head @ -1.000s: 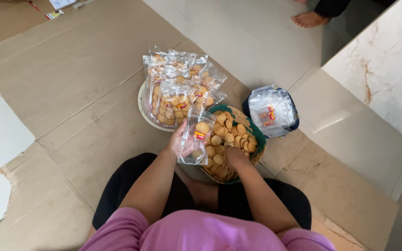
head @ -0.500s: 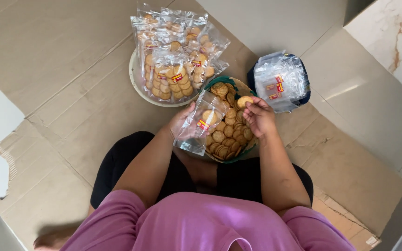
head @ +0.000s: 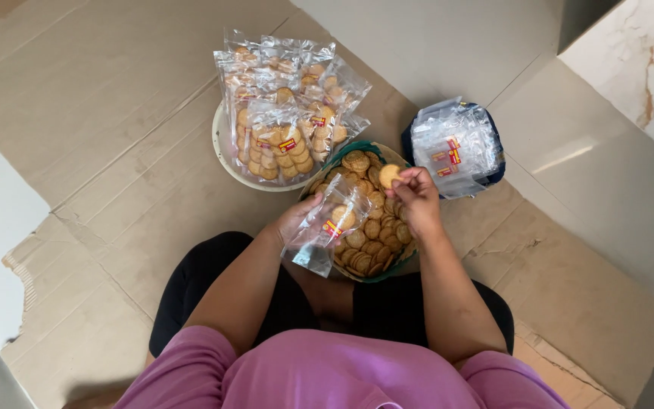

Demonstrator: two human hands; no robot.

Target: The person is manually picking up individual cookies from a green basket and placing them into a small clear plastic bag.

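Right hand (head: pixel 418 201) pinches one round cookie (head: pixel 390 175) in fingertips, grip closed tight on it. Left hand (head: pixel 297 220) holds small clear bag (head: pixel 332 223), grip wrapped round bag side; few cookies inside bag. Bag just left of cookie. Basket (head: pixel 387 274) full of loose cookies right under both hands. Bowl (head: pixel 225 155) piled with filled bags up past left grip. Stack of empty bags (head: pixel 456 144) just beyond right grip. All sit on cardboard (head: pixel 100 113) on floor

Pink short-sleeved top, black trousers, bare forearms.
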